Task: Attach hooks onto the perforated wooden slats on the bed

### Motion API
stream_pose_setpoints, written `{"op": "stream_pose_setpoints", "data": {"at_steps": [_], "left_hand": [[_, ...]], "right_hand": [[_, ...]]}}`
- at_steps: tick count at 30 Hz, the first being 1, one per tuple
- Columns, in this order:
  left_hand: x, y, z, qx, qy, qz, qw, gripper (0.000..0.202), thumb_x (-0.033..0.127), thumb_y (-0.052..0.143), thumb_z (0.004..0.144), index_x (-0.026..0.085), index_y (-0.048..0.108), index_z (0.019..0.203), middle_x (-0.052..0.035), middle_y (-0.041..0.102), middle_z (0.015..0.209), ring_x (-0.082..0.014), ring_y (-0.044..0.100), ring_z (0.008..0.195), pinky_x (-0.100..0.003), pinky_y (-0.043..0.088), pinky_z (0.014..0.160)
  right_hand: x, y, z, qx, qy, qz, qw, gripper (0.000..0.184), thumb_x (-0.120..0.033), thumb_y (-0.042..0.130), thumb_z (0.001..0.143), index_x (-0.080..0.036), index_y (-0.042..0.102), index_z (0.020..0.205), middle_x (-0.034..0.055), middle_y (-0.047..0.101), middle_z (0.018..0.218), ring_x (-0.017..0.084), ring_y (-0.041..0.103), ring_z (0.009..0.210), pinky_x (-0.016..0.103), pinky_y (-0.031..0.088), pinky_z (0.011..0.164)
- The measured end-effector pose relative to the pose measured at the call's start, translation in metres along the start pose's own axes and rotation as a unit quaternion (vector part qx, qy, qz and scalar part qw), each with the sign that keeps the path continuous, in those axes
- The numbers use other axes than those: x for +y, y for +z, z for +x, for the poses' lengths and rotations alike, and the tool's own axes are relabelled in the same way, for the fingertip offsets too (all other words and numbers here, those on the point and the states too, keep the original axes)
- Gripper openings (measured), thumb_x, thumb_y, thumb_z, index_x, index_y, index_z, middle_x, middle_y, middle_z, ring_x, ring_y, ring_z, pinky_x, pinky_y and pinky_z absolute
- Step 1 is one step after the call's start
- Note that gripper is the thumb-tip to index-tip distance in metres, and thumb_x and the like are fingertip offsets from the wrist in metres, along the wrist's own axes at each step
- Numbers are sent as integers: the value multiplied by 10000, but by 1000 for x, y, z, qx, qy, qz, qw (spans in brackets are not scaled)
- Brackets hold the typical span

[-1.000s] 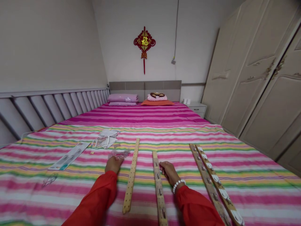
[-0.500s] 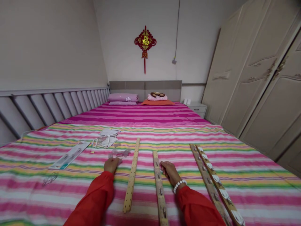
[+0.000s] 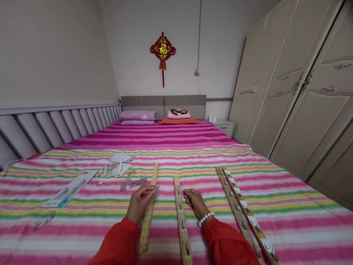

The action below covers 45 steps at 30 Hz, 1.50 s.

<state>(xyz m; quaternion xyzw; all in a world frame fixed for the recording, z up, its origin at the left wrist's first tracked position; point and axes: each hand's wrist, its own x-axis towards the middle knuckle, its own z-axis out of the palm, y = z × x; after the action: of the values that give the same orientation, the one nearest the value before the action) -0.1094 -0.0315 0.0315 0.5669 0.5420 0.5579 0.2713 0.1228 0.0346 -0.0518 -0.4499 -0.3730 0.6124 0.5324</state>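
My left hand (image 3: 140, 203) is closed in a pinch on a small clear plastic piece (image 3: 157, 190), over a bare wooden strip (image 3: 150, 215) with rows of holes. To the right lies a second wooden strip (image 3: 181, 217) with several small metal pieces along it. Just right of that strip is my right hand (image 3: 196, 202), its fingers curled together; what they hold, if anything, is too small to make out. A small heap of clear plastic packets (image 3: 134, 183) lies beyond my left hand.
Two more strips lie at the right: a metal-fitted strip (image 3: 234, 202) and a strip with white pieces (image 3: 248, 211). On the left are a flat plastic package (image 3: 71, 188), thin wire loops (image 3: 44, 220) and white cards (image 3: 117, 167). All rest on a striped bedsheet (image 3: 91, 235).
My left hand has moved right, from the plastic packets to over the bare strip, with a clear plastic piece now in its fingers. My right hand stays beside the second strip.
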Motion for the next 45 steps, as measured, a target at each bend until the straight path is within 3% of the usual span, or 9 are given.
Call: {"op": "stream_pose_setpoints", "data": {"at_steps": [4,7,13,18,23,28,35,40,45], "left_hand": [[5,15,-8,-10,136,69,988,157,348,644,764,208,715,749,-88,699,950,-214,631,947,-323,509,848],[11,23,-11,-29,185,69,980,138,312,625,797,205,710,780,-84,688,946,-199,642,918,-314,527,796],[21,39,-9,-146,201,67,966,86,207,607,794,193,681,752,-90,662,962,-186,630,955,-305,508,831],[22,50,-7,-189,193,56,961,109,124,589,731,193,667,698,-84,632,960,-186,593,1011,-311,474,880],[16,59,-9,-177,91,-7,980,67,211,607,717,183,665,700,-75,620,938,-179,607,923,-289,495,796],[10,69,-5,-145,-69,-99,982,268,373,691,670,165,645,834,-31,657,769,-162,624,744,-291,503,718],[10,85,12,-169,-134,-122,969,334,416,780,531,142,635,656,-1,633,605,-114,560,583,-237,447,582],[4,87,26,-132,-200,-142,960,381,439,792,483,142,662,685,9,634,615,-103,552,570,-226,432,571],[1,94,49,-104,-204,-147,962,357,397,795,459,134,666,663,17,621,588,-88,525,542,-219,415,556]], "right_hand": [[-10,2,-8,5,-23,20,1000,280,-395,728,591,-158,580,610,-52,514,450,41,311,343,198,151,358],[-26,11,-18,-9,-60,47,997,293,-409,756,577,-158,611,612,-52,512,450,48,328,366,203,164,376],[-61,26,-38,-130,-39,20,991,343,-475,749,626,-144,698,699,-18,584,532,53,404,401,204,208,395],[-61,22,-43,-188,7,25,982,351,-383,791,606,-155,730,866,-45,560,459,61,425,392,195,285,425],[-53,16,-40,-157,-1,41,987,298,-286,816,536,-149,718,782,-20,627,536,74,487,429,202,342,442],[-58,13,-35,-116,-42,24,992,223,-244,785,538,-145,716,725,-32,606,513,65,467,430,198,319,435],[-61,21,-24,-104,-37,31,993,234,-250,775,527,-152,695,724,-46,598,516,58,460,417,200,339,446],[-57,20,-15,-69,-33,17,997,278,-355,750,570,-143,678,733,-41,580,485,69,469,415,196,334,430],[-52,21,-1,-61,-32,-29,997,246,-365,733,544,-158,627,626,-46,542,415,79,451,382,202,315,398]]}}
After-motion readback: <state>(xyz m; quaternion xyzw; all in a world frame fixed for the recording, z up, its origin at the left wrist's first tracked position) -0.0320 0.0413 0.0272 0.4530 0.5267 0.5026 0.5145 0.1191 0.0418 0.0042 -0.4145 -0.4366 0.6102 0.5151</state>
